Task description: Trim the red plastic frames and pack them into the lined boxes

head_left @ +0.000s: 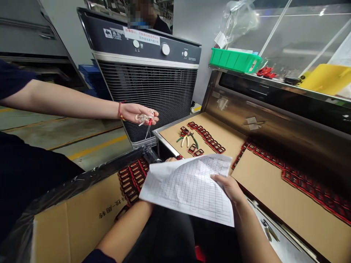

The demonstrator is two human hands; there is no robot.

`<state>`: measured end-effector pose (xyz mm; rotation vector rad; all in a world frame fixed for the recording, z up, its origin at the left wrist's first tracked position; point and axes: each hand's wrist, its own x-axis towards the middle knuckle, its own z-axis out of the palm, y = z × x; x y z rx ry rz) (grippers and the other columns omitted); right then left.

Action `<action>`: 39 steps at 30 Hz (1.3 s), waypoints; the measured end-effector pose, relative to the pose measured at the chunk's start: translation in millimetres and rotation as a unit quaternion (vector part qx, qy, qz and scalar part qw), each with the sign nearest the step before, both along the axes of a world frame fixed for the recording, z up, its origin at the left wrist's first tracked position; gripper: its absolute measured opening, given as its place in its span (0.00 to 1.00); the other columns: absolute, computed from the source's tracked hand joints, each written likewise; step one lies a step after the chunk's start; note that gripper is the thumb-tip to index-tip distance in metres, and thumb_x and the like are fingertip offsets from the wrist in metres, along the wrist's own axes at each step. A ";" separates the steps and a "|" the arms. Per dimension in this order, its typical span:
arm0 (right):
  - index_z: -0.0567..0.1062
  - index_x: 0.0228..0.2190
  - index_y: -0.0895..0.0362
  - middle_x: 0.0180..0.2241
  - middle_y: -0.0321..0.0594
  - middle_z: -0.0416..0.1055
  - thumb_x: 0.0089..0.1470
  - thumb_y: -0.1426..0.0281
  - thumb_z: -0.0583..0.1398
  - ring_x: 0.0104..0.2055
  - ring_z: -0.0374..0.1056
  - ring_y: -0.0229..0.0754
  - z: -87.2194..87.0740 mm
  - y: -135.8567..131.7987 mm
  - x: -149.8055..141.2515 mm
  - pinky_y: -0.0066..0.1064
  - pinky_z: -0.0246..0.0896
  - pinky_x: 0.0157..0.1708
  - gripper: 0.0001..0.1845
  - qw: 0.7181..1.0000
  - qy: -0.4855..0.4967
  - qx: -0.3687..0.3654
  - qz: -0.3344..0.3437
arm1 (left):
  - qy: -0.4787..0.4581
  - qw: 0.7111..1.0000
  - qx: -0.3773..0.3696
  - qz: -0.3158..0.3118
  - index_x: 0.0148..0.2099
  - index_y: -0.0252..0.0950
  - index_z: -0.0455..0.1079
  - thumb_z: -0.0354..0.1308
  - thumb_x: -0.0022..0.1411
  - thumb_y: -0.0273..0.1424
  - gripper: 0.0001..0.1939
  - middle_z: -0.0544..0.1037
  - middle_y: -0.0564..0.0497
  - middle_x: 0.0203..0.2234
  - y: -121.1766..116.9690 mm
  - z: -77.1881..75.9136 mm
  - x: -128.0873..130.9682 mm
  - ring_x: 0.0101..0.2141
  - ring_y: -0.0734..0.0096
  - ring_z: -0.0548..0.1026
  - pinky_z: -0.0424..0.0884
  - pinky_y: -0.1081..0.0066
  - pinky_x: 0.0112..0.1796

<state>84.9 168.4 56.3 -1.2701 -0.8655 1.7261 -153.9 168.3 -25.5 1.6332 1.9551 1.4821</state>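
A printed sheet of paper (189,186) with a table grid lies slanted across my view, slightly creased. My right hand (229,188) pinches its right side, thumb on top and fingers underneath. My left hand (171,159) is mostly behind the sheet; only a bit of it shows above the upper edge, so its grip is hidden. Beyond the sheet, pliers (188,139) with green and pale handles lie on the cardboard-covered bench (175,133), beside small red-and-black frames (210,138) set in a row. To the left, another person's hand (139,111) is palm up, holding clear plastic scraps and a thin red-handled tool (149,126).
An open carton (82,219) lined with black plastic holds rows of red-and-black frames (133,179) at my left. An air cooler (148,84) stands ahead. A shelf above the bench carries a green bin (236,60), red-handled scissors (265,72) and a yellow bin (323,78).
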 end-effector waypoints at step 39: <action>0.84 0.35 0.57 0.37 0.48 0.82 0.42 0.53 0.72 0.41 0.77 0.61 -48.1 -80.7 54.7 0.49 0.68 0.49 0.23 0.991 -0.126 -0.002 0.048 | -0.017 0.988 -0.082 -0.133 0.44 0.37 0.77 0.63 0.60 0.42 0.15 0.80 0.46 0.35 -38.3 -11.1 59.6 0.41 0.58 0.77 0.75 0.61 0.45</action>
